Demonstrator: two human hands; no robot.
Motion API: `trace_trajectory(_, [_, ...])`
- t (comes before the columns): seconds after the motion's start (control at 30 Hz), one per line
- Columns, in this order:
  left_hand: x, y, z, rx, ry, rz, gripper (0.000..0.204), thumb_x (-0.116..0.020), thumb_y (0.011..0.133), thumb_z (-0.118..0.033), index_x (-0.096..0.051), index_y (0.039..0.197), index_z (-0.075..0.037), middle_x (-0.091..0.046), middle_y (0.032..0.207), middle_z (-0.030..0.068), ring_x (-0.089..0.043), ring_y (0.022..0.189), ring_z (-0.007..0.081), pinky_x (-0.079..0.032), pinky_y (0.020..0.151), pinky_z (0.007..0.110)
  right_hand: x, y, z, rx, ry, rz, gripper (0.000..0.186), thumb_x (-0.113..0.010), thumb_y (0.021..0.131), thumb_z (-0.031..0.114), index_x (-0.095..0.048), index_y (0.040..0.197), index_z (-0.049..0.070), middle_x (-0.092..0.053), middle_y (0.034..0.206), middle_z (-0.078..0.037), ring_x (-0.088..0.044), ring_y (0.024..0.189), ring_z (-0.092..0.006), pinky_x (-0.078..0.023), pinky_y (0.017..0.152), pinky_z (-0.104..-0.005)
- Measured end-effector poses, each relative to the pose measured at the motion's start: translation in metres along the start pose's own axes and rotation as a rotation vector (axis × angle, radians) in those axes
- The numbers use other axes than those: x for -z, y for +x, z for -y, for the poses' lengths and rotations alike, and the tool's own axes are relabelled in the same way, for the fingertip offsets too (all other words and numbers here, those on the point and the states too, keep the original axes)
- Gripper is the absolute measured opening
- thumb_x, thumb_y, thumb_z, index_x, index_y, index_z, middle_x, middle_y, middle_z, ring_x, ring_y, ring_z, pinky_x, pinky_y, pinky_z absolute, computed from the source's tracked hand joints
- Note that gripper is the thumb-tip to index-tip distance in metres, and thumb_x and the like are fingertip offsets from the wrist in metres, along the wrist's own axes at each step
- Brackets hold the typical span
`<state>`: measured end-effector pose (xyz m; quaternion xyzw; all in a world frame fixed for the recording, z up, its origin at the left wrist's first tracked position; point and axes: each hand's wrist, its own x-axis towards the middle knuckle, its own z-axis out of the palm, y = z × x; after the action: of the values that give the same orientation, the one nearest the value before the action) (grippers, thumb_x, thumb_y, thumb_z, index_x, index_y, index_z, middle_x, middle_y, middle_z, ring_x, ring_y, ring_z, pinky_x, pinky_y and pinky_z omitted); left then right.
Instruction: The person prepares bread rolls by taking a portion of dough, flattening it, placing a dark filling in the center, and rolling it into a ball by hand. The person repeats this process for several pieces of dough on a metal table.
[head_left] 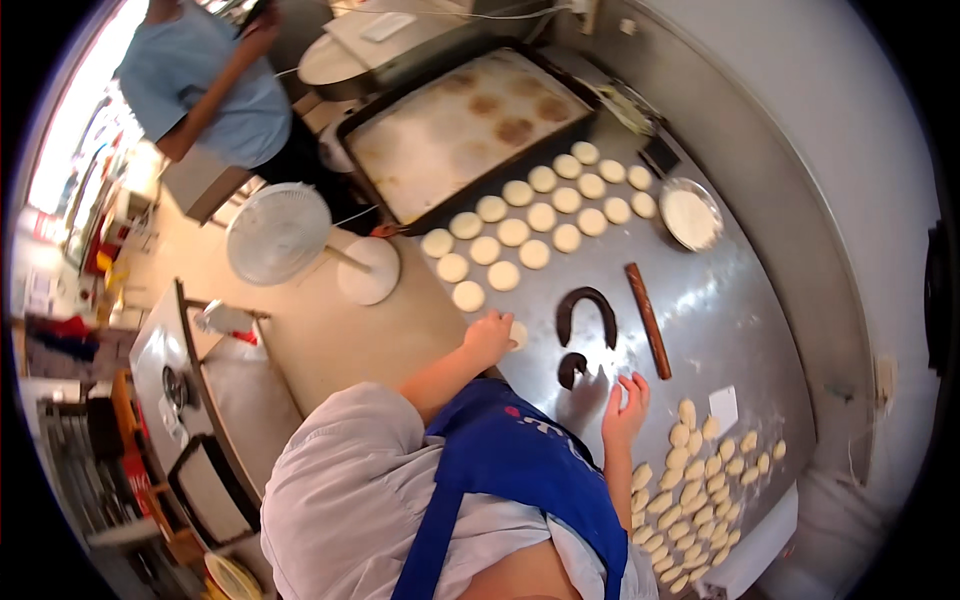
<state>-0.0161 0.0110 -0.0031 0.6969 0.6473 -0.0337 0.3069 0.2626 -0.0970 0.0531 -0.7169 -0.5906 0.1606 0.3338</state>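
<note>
Before you, one metal desk point(715, 320), bearing: flat dough discs point(541, 217), in rows; one further disc point(518, 336), at your left hand point(490, 337); one dark U-shaped piece point(587, 293); one smaller dark curved piece point(570, 370), near it; one brown rod point(648, 322); one round bowl point(716, 211), pale contents; many oval dough lumps point(691, 491), clustered; one white card point(723, 407), beside them.

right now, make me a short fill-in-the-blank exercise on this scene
The left hand is at a flat dough piece whose outline is ____.
The apron is coloured ____.
In the picture, the black arched object lies to the ____ of the brown rod.
The oval dough pieces lie on the person's ____ side.

Missing words: round; blue; left; right.
</note>
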Motion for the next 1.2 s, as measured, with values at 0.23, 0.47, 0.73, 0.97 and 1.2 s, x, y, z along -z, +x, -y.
trace_trajectory(0.23, [0.007,0.012,0.004,-0.190,-0.097,0.137,0.053,-0.079,0.062,-0.045,-0.068,0.101,-0.010,-0.067,0.093,0.0133,-0.065,0.093,0.0309,-0.052,0.080,0.042,-0.008,0.004,0.002,-0.058,0.092,0.023,0.014,-0.060,0.086,0.011,-0.066,0.098,0.005,-0.058,0.118,-0.011,-0.057,0.103,-0.0256,-0.047,0.078,-0.0312])
trace_trajectory(0.47, [-0.014,0.023,-0.003,-0.291,-0.146,-0.530,0.031,-0.073,0.073,-0.038,-0.067,0.073,-0.008,-0.064,0.073,0.0096,-0.064,0.071,0.0309,-0.050,0.075,0.045,-0.002,-0.001,0.009,-0.057,0.031,0.104,0.014,-0.061,0.086,0.013,-0.065,0.096,0.004,-0.057,0.116,-0.014,-0.055,0.109,-0.0312,-0.044,0.092,-0.0380])
trace_trajectory(0.73, [-0.016,0.033,-0.016,-0.524,0.036,-0.683,0.033,-0.068,0.078,-0.032,-0.061,0.099,-0.008,-0.056,0.113,0.0107,-0.049,0.108,0.0272,-0.035,0.097,0.045,0.004,-0.007,0.004,-0.030,-0.058,0.070,0.015,-0.062,0.085,0.015,-0.066,0.095,0.006,-0.059,0.113,-0.013,-0.058,0.102,-0.0315,-0.047,0.087,-0.0377])
trace_trajectory(0.97, [-0.014,0.003,0.014,-0.318,-0.063,-0.349,0.040,-0.069,0.076,-0.027,-0.064,0.111,-0.009,-0.062,0.108,0.0125,-0.059,0.101,0.0294,-0.048,0.086,0.037,-0.008,-0.011,0.004,0.028,-0.086,0.130,0.015,-0.062,0.085,0.016,-0.066,0.096,0.007,-0.060,0.111,-0.011,-0.060,0.099,-0.0306,-0.049,0.083,-0.0372])
trace_trajectory(1.2, [-0.015,0.003,0.047,0.003,-0.623,0.027,0.043,-0.074,0.076,-0.025,-0.064,0.111,-0.003,-0.069,0.097,0.0127,-0.067,0.085,0.0228,-0.052,0.078,0.032,-0.025,-0.004,-0.015,-0.038,0.005,0.297,0.015,-0.061,0.086,0.019,-0.066,0.094,0.006,-0.063,0.101,-0.011,-0.062,0.089,-0.0276,-0.050,0.077,-0.0359])
